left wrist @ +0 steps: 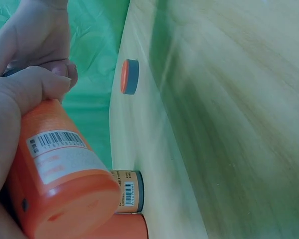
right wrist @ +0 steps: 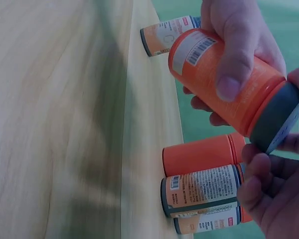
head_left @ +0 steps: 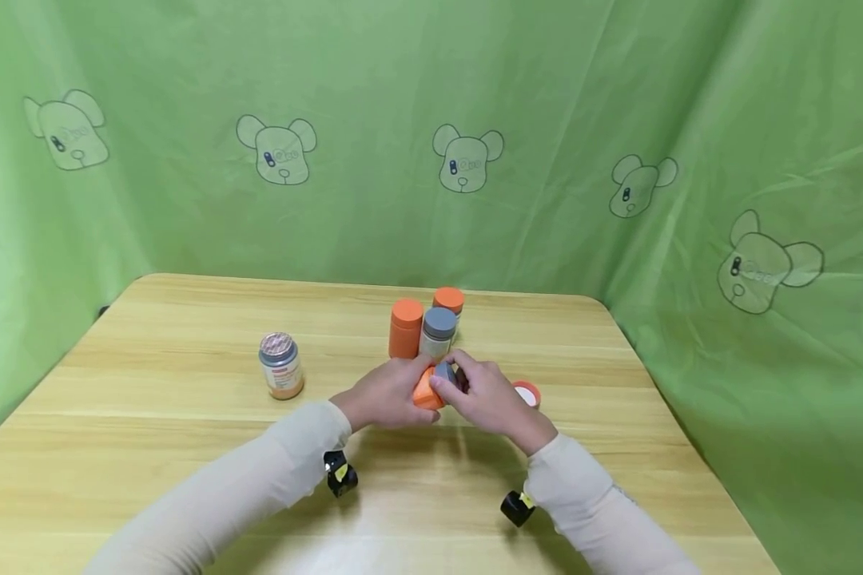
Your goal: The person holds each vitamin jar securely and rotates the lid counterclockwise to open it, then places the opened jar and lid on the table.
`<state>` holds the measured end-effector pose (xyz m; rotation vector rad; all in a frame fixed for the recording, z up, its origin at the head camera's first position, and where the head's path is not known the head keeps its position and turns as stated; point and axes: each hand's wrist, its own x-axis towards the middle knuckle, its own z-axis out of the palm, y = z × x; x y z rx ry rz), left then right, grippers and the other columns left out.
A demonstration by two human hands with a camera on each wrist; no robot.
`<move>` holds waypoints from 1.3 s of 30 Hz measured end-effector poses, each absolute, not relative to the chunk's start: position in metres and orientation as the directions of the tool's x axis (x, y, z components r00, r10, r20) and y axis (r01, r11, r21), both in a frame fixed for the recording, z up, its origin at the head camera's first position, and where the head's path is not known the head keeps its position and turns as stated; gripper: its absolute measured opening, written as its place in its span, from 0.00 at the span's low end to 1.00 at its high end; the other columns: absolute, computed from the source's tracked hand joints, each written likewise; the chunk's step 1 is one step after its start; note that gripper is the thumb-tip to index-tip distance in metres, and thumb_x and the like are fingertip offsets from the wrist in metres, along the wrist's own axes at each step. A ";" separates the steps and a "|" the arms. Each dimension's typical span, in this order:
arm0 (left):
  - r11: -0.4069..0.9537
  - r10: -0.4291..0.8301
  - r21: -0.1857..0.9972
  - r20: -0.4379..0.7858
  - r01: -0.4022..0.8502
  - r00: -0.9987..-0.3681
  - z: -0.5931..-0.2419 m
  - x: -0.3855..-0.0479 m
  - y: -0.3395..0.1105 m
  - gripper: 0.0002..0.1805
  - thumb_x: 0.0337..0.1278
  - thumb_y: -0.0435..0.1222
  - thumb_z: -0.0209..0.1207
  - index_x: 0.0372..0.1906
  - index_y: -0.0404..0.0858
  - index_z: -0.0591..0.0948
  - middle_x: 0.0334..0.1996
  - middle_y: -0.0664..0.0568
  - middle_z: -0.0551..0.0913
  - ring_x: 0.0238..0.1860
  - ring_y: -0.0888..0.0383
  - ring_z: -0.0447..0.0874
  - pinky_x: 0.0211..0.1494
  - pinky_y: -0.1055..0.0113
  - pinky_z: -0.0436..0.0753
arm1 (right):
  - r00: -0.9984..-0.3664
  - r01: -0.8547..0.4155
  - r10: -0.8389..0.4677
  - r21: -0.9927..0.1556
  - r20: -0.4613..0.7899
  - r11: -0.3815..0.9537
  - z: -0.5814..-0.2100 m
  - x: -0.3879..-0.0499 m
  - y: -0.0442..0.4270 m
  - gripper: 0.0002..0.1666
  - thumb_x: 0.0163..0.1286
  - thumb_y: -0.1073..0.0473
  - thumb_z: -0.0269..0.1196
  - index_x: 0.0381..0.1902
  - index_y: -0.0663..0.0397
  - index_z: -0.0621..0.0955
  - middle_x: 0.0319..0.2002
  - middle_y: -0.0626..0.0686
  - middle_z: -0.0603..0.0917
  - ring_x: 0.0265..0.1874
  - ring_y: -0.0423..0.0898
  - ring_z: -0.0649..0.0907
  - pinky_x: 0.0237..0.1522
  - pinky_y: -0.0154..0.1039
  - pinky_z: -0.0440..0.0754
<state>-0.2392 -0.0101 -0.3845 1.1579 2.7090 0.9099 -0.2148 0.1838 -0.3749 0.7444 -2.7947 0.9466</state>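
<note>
Orange bottle is up off the table, around the middle, leaning with its base low to the left and its top up to the right. Left hand is wrapped round the body, right hand has the grey lid pinched. Lid's on; can't tell if it's tight or loose.

Stuff that could go wrong imo: if the right hand twists while the left hand's hold is slack, that smooth body could just spin in the palm. If the lid pops free suddenly at that tilt, contents might spill. The red-orange bottle, grey-capped bottle and orange-capped bottle are bunched right behind the hands, so a knuckle swinging far could domino them. Loose lid is just beside the right wrist too, easy to bump if that arm drops.

Room-wise, the far side is the tight one: cluster first, table's far edge not much beyond, then green curtain. Foil-topped jar stands well apart on the left, decent gap there. Right side's roomy past the loose lid. Near side looks best, though the near edge is out of frame.
</note>
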 end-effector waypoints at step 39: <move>0.547 0.672 0.542 0.170 0.638 -0.721 -0.386 -0.244 -0.010 0.37 0.42 0.44 0.72 0.59 0.39 0.71 0.32 0.56 0.78 0.30 0.63 0.77 0.35 0.68 0.77 | -0.807 -0.582 -0.501 -0.570 0.313 0.580 -0.382 -0.215 0.197 0.27 0.70 0.50 0.60 0.60 0.58 0.69 0.37 0.50 0.79 0.26 0.40 0.76 0.29 0.36 0.77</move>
